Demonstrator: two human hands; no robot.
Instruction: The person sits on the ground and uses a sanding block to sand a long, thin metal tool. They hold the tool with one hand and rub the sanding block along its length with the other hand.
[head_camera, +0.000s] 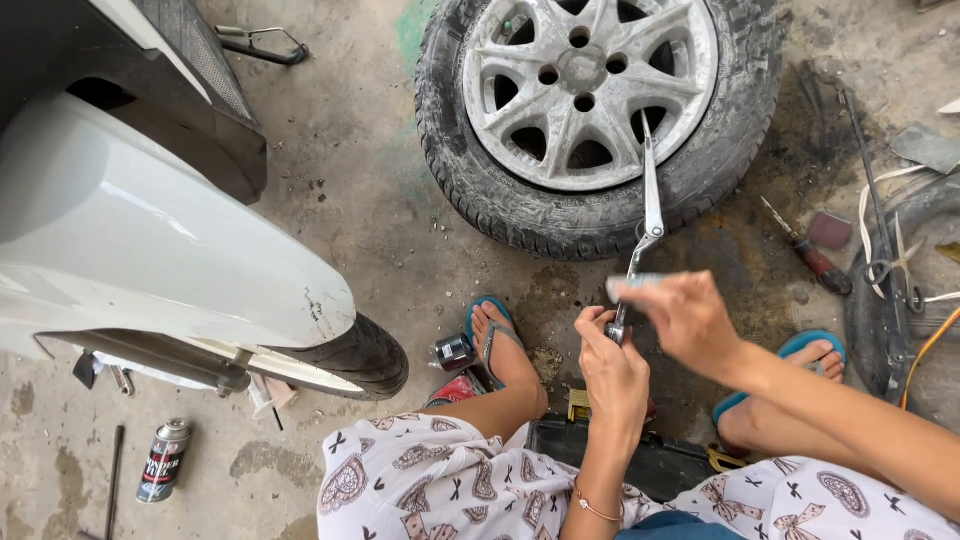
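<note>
Both hands meet over one tool — left hand (612, 365) clenched around a long metal pliers-like tool (648, 215), its tip toward the alloy wheel (585, 85) at twelve o'clock; right hand (685, 318) pinches a small blurred piece — a slip could drop it on the oily floor (370, 200)

Floor (350, 190): grey concrete, stained, dark oily patch near tyre. Car wheel (590, 110) with silver alloy rim lies flat on floor, top middle. Red-handled screwdriver (812, 255) lies right of wheel, small reddish flat piece (829, 230) just beside it. Spray can (163, 460) lies bottom left, thin dark rod (113, 475) near it. Small metal socket (453, 352) stands beside left foot. Black case (655, 462) rests on floor between feet. Scooter rear tyre (360, 355) touches floor at left.
</note>
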